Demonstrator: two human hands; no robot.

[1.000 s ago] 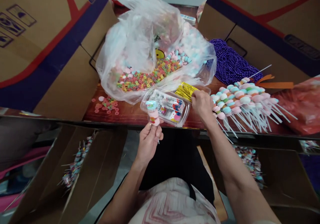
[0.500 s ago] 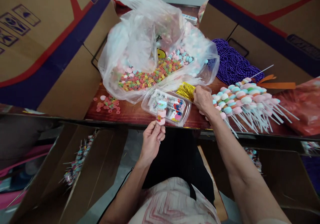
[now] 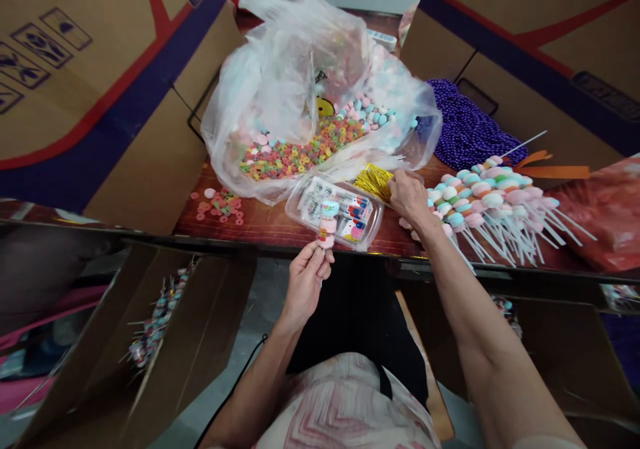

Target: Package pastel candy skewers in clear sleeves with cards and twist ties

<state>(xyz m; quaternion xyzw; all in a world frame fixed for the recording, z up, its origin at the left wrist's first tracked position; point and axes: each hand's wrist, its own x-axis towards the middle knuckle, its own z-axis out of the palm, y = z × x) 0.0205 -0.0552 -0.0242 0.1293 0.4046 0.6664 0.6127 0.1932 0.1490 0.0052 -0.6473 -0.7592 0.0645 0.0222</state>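
Candy skewer of stacked pink and blue pieces (image 3: 327, 224) in left hand (image 3: 306, 279), right hand (image 3: 411, 199) at bundle of thin shiny gold strips (image 3: 373, 181)

The left hand pinches the candy skewer at its lower end, between thumb and fingers, and holds it nearly upright before the near edge of the dark red-brown wooden table (image 3: 260, 225). A clear wrapper seems to cover the candy. The right hand has its fingers bent at the right end of the gold bundle; I cannot tell whether they pinch a strip.

I judge that the step in hand is picking one gold strip. The next move calls for separating a single strip from the others while the left hand keeps the wrapper gathered.

Between the hands lies a clear plastic tray (image 3: 290, 213) with printed packets (image 3: 357, 212). On the far side, a large translucent white plastic bag (image 3: 280, 55) limits the reach. To the right, a pile of pastel candies on white sticks (image 3: 493, 199) lies close to the right wrist and could catch it. Tall brown cardboard boxes (image 3: 200, 82) stand at left and right.
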